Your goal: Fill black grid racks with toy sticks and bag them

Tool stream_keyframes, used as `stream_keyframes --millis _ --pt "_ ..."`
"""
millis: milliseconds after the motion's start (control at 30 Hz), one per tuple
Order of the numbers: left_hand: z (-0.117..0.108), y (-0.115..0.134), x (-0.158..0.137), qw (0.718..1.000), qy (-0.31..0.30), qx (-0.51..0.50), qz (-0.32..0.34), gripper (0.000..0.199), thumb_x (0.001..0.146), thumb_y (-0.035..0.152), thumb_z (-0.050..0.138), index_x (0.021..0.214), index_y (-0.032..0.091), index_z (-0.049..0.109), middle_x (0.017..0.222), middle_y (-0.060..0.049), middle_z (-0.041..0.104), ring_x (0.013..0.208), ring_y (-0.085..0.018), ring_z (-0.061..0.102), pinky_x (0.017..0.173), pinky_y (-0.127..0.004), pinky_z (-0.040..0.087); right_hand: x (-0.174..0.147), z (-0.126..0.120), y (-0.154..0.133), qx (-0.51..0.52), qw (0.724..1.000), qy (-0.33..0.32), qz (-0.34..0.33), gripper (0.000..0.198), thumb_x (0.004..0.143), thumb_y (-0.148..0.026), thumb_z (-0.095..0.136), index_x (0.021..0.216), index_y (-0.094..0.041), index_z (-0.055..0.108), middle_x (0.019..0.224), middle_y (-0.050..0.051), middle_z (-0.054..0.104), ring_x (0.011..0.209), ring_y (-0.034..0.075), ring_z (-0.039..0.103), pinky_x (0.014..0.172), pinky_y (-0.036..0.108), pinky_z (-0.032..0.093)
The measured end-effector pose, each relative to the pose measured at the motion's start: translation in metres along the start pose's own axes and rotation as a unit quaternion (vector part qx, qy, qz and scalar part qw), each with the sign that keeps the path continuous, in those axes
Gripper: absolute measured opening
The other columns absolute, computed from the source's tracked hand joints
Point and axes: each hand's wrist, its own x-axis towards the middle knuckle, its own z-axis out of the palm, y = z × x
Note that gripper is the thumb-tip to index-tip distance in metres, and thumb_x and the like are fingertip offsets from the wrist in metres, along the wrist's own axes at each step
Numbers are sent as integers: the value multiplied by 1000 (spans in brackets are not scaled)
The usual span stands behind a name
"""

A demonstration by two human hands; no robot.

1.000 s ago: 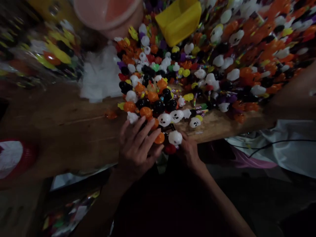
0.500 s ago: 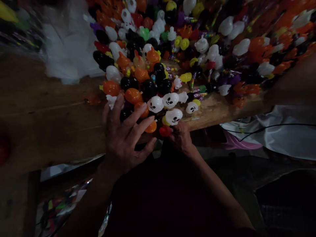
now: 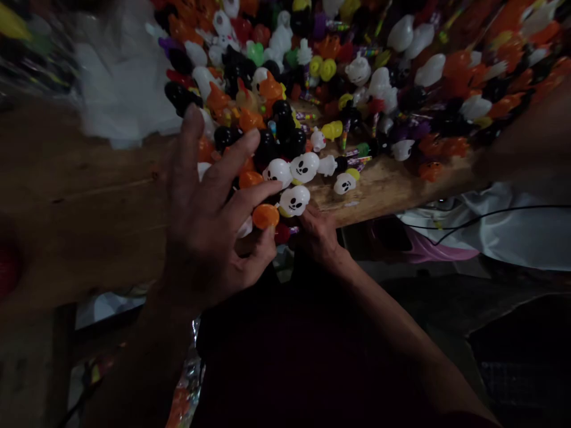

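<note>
My left hand point(image 3: 207, 220) is spread over the front of a pile of small plastic toys. Its index finger reaches to the white skull toys point(image 3: 304, 166). The thumb tip touches or nearly touches an orange toy point(image 3: 266, 216). At the table's front edge my right hand point(image 3: 320, 235) is curled, its fingertips mostly hidden. Just in front of it are another skull toy point(image 3: 294, 201) and a red toy point(image 3: 282, 233) with a short patterned tube. What the right fingers grip cannot be made out.
Many orange, black, white and yellow toys point(image 3: 247, 119) cover the wooden table point(image 3: 80, 208). White plastic bags point(image 3: 125, 77) lie at the back left. Another person's arm point(image 3: 526, 139) comes in at the right. A black cable point(image 3: 499, 214) crosses white cloth point(image 3: 526, 238) below it.
My left hand has moved left and spread wider over the toys. The front skull toy and the red toy have shifted left, and my right hand slightly with them.
</note>
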Motion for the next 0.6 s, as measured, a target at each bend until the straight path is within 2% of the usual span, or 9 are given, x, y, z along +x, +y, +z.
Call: stream_keyframes --millis 100,167,233,300,400,533,600 --pt "4 9 11 993 -17 62 96 41 79 34 81 118 25 71 154 -5 51 156 -47 17 123 -78 14 -2 -2 -4 1 1000 -6 -10 17 98 -21 51 106 -17 65 99 8 68 84 18 62 68 26 46" --pt "10 13 18 986 -37 96 129 42 80 40 82 117 25 70 158 -6 46 156 -50 14 120 -82 12 -3 0 -7 -22 1000 -17 1 17 99 -23 50 107 -17 65 98 8 68 82 19 62 65 27 44" --pt "17 13 23 979 -58 120 152 33 84 38 79 112 25 70 161 -5 42 156 -49 15 119 -82 14 -3 4 -9 -63 998 -25 15 17 99 -23 50 102 -17 66 92 8 67 77 19 60 60 29 40" --pt "21 8 26 973 -56 146 172 22 87 32 74 107 22 71 162 -8 42 154 -49 21 117 -81 22 -2 8 -9 -97 995 -33 19 18 99 -20 48 98 -16 66 88 8 67 72 19 59 57 31 35" --pt "21 -4 26 982 -32 118 147 19 84 31 72 100 20 71 155 -9 52 149 -51 32 114 -79 30 2 8 -11 -111 992 -53 18 20 101 -19 46 103 -15 66 87 7 67 74 18 60 57 31 33" --pt "23 -12 21 996 -56 30 65 18 80 31 70 98 31 72 151 1 55 152 -45 32 124 -71 24 4 -4 -15 -81 993 -81 38 17 102 -26 52 107 -17 65 91 7 70 78 18 63 56 29 33" --pt "27 -11 19 996 -46 29 72 19 79 30 69 98 31 72 149 0 58 151 -45 34 123 -71 27 -3 -16 -15 -37 996 -63 42 16 102 -28 54 108 -18 66 95 7 72 80 17 65 58 26 36"
